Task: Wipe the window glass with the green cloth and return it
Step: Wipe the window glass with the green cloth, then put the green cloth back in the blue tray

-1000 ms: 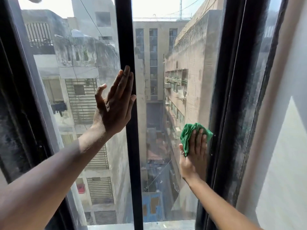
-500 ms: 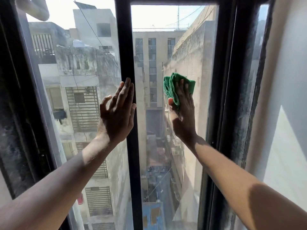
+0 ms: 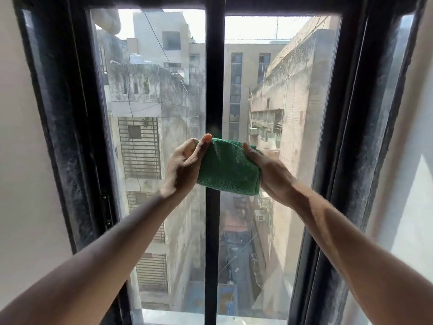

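The green cloth is folded into a thick pad and held up in front of the window, away from the glass. My left hand pinches its left edge with thumb and fingers. My right hand grips its right side, fingers hidden behind the fabric. The window glass has two panes split by a black centre bar; the cloth hangs across that bar at mid height.
A black dusty window frame runs down both sides, with pale walls beyond it. A light sill lies at the bottom. Buildings and an alley show through the glass.
My right hand left the right pane and carried the cloth to the centre. My left hand came off the glass and took hold of the cloth. The view pulled back from the window.
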`<action>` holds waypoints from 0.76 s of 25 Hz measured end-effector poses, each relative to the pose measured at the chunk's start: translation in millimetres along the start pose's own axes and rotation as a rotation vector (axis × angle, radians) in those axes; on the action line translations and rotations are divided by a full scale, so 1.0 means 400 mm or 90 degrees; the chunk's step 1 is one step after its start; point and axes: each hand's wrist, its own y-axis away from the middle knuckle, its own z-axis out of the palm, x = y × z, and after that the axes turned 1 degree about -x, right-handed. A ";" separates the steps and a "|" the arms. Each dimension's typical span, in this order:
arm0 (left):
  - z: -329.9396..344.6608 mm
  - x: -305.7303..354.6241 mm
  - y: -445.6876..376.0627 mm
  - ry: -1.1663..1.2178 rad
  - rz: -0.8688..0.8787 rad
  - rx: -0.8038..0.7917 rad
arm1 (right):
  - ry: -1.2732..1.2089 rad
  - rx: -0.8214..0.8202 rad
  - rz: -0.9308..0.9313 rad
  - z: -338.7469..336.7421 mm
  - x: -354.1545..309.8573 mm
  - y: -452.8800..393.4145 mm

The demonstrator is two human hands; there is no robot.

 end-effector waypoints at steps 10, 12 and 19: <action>-0.480 -0.182 0.523 -0.252 -0.240 0.289 | -0.020 -0.204 0.112 0.553 0.280 0.099; -0.575 -0.215 0.665 -0.296 -0.310 0.341 | -0.031 -0.273 0.156 0.691 0.366 0.152; -0.746 -0.364 1.307 -0.247 -0.655 0.562 | -0.016 -0.574 0.394 1.131 0.761 0.504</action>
